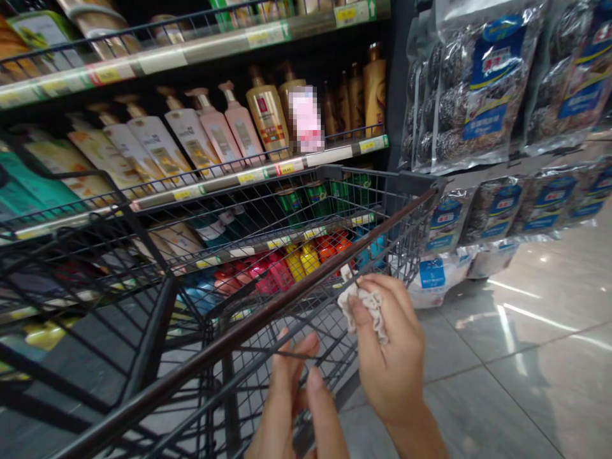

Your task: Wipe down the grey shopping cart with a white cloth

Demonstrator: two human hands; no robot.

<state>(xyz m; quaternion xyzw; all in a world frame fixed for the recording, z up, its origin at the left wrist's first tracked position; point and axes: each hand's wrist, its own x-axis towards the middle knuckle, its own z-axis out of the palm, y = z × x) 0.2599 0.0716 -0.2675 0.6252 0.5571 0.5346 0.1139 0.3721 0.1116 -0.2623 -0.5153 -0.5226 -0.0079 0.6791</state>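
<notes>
Pump bottles, shelved: beyond the left hand, up and to its left. Cart, wire: ahead of both hands; rail, dark, its edge slanting from left of the left hand to above the right hand. Left hand: half open, thumb apart from fingers, nothing seen held. Cloth, pale, crumpled: pinched in right hand's thumb and fingers, just below rail. Scourer packs: up and right of right hand. Floor, tiled: open room, right of right hand.
</notes>
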